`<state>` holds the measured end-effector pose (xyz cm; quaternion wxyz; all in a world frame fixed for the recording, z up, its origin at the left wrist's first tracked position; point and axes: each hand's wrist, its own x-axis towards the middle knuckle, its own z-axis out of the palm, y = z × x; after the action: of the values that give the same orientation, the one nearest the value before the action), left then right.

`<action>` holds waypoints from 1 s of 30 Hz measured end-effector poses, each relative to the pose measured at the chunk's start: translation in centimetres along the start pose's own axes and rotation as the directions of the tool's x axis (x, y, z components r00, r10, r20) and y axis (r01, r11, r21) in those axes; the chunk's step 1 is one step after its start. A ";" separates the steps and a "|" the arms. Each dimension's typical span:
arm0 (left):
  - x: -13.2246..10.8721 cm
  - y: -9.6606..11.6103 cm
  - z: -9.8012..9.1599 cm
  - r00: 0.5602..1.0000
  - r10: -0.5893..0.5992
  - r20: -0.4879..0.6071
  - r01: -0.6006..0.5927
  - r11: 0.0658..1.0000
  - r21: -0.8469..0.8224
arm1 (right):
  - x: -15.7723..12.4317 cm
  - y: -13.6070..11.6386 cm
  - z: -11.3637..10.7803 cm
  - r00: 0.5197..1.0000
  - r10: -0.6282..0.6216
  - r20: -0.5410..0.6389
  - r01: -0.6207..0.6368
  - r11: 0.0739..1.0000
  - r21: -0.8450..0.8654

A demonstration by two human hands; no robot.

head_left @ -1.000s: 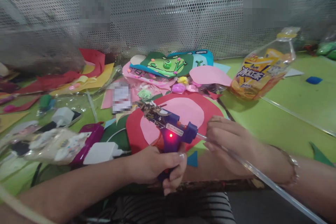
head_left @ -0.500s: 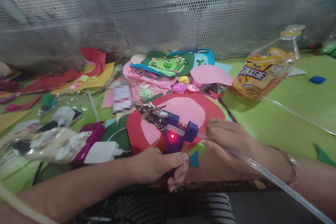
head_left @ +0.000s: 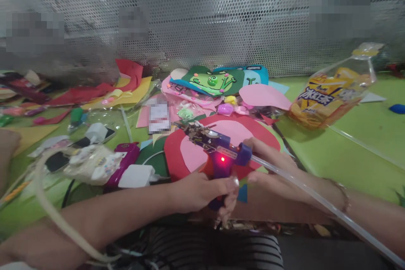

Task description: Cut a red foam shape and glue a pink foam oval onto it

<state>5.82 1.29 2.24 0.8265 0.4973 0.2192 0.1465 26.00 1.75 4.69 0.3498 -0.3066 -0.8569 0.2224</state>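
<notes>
My left hand [head_left: 207, 192] is wrapped round the handle of a purple hot glue gun [head_left: 221, 166] with a lit red light. Grey-brown clumped residue covers its nozzle end, which points to the upper left. A long translucent glue stick [head_left: 319, 203] runs out of the gun's back, down to the lower right. Just behind the gun, my right hand [head_left: 278, 158] lies by the stick, thumb and fingers apart; the stick passes in front of it. Below the gun lies a red paper shape [head_left: 267, 128] with a pink paper piece [head_left: 232, 128] on top.
A cut plastic bottle [head_left: 329, 99] leans at the right. Behind lie a decorated green and blue paper craft [head_left: 218, 80] and clay lumps [head_left: 225, 109]. White chargers [head_left: 137, 176], a magenta case [head_left: 125, 162] and a looping pale hose [head_left: 42, 194] are at left. Another person's hand [head_left: 8, 147] shows at the far left.
The view has shifted left, so things appear further right. My right hand's thumb and fingers have opened away from the glue stick. My left hand still holds the glue gun.
</notes>
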 end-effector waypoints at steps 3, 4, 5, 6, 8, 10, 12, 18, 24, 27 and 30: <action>0.1 0.3 0.5 0.999 0.010 -0.038 -0.006 0.994 0.109 | 0.6 -0.4 0.7 0.997 0.020 0.070 -0.033 0.981 0.194; 0.0 0.5 0.6 0.999 -0.002 -0.049 0.010 0.987 0.162 | 0.7 -0.6 1.0 0.996 0.004 0.094 -0.028 0.967 0.254; 0.0 0.7 0.8 0.998 -0.023 -0.058 0.036 0.975 0.220 | 0.8 -0.7 1.2 0.994 -0.010 0.111 -0.025 0.952 0.305; -0.2 0.9 0.9 0.997 -0.045 -0.068 0.062 0.959 0.277 | 0.7 -0.8 1.3 0.993 -0.008 0.117 -0.033 0.939 0.342; -0.5 1.5 1.0 0.997 -0.053 -0.063 0.074 0.918 0.390 | 0.4 -0.7 1.5 0.995 0.038 0.097 -0.073 0.919 0.388; -0.9 2.2 0.9 1.000 -0.012 0.010 0.005 0.866 0.499 | 0.0 -0.4 1.3 0.988 0.152 0.036 -0.153 0.890 0.430; -1.2 2.9 0.7 0.997 0.026 0.072 -0.065 0.780 0.622 | -0.3 0.0 1.0 0.960 0.278 -0.033 -0.217 0.814 0.539; -0.9 3.2 -1.5 0.913 0.391 -0.111 0.096 0.059 0.994 | 0.4 0.3 -1.4 0.802 0.536 -0.263 -0.059 0.510 0.858; 0.0 1.6 -2.6 0.925 0.367 -0.099 0.197 -0.238 0.951 | 1.2 0.9 -2.8 0.673 0.620 -0.405 0.045 0.511 0.858; 0.1 1.5 -2.5 0.940 0.328 -0.096 0.196 -0.288 0.937 | 1.3 1.4 -2.7 0.668 0.645 -0.371 0.001 0.498 0.867; 0.1 1.5 -2.4 0.942 0.329 -0.058 0.166 -0.311 0.936 | 1.3 1.7 -2.6 0.700 0.646 -0.306 -0.054 0.475 0.879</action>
<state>4.60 3.89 2.59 0.0228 0.9416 0.3334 0.0421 27.78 4.30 6.03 0.6458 -0.3413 -0.4009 0.5530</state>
